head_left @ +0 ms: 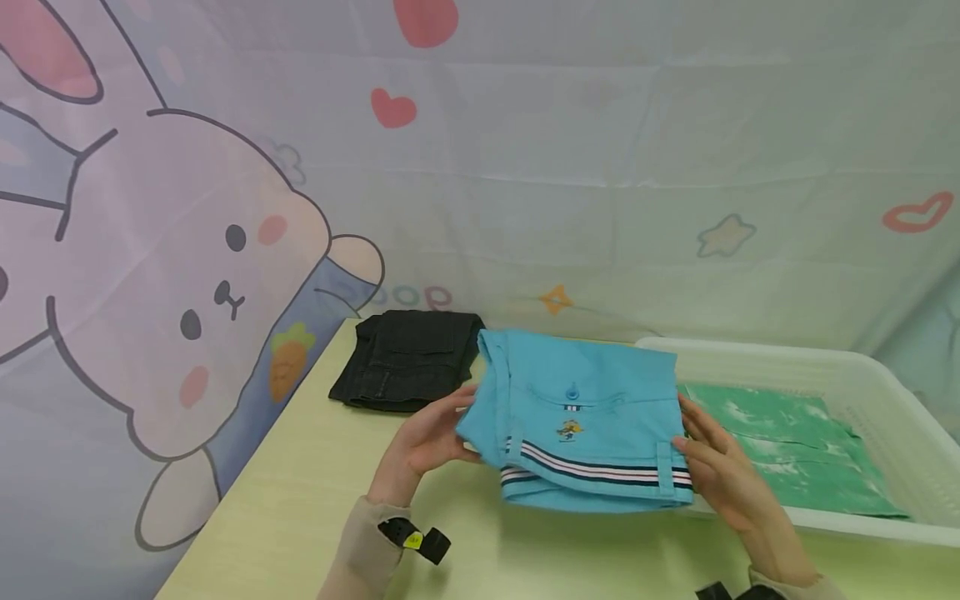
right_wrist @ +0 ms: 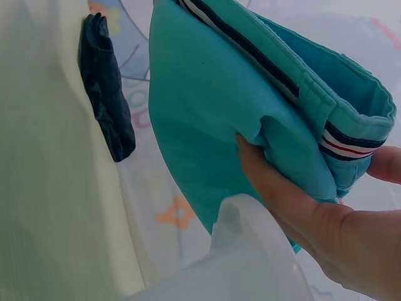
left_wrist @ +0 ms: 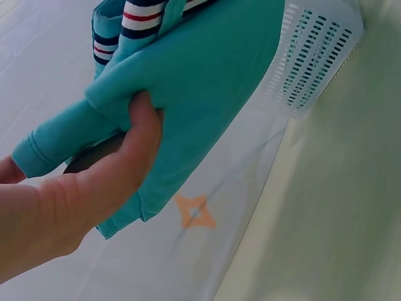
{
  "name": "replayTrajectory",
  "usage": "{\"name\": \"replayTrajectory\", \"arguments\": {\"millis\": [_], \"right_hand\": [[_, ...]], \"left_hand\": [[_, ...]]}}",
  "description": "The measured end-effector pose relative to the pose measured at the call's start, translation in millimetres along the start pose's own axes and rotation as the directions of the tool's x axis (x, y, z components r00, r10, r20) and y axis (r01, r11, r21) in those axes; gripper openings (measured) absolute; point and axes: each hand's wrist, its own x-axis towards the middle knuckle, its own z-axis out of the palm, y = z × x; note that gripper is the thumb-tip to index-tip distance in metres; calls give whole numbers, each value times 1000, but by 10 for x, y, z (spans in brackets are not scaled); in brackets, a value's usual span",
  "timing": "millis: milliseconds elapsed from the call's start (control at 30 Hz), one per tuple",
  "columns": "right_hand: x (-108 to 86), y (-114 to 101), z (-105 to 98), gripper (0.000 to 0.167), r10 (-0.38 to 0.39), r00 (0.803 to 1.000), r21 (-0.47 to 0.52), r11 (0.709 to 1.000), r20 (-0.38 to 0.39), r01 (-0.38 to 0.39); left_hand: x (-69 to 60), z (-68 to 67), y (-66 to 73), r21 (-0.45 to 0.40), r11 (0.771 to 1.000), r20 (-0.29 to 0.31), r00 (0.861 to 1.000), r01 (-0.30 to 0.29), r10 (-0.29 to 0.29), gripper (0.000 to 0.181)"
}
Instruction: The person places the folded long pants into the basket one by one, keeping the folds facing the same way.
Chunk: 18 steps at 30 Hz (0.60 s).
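Both hands hold a folded pair of light blue pants (head_left: 592,433) up above the table, waistband side nearest me. A striped band runs along the waist, and a button and a small embroidered figure show on the upper face. My left hand (head_left: 435,433) grips the left edge; in the left wrist view its thumb (left_wrist: 145,122) presses into the cloth. At the right edge my right hand (head_left: 723,471) grips the fold, and the right wrist view shows the thumb (right_wrist: 263,169) pushed against the fabric. The remaining fingers are partly hidden by the cloth.
Folded black pants (head_left: 412,358) lie at the back left of the pale yellow table (head_left: 277,517). On the right stands a white plastic basket (head_left: 892,417) with a green tie-dyed folded garment (head_left: 795,450) inside. A cartoon-printed cloth (head_left: 525,167) hangs behind the table.
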Motion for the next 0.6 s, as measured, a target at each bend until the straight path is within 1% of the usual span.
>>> {"name": "replayTrajectory", "arguments": {"millis": [100, 200, 300, 433, 600], "right_hand": [[-24, -16, -40, 65, 15, 1000, 5, 1000, -1, -15], [-53, -23, -92, 65, 15, 1000, 11, 1000, 7, -15], [-79, -23, -140, 65, 3, 1000, 27, 1000, 11, -3], [-117, -15, -207, 64, -15, 1000, 41, 999, 0, 15], [-159, -17, -298, 63, -10, 1000, 43, 999, 6, 10]], "left_hand": [[25, 17, -25, -8, 1000, 25, 999, -24, 24, 35], [63, 40, -56, -20, 999, 32, 999, -39, 40, 32], [94, 77, -80, -29, 998, 31, 998, -48, 49, 34], [129, 138, -103, -23, 998, 57, 997, -59, 60, 42], [173, 185, -132, -31, 998, 83, 995, -56, 59, 47]]}}
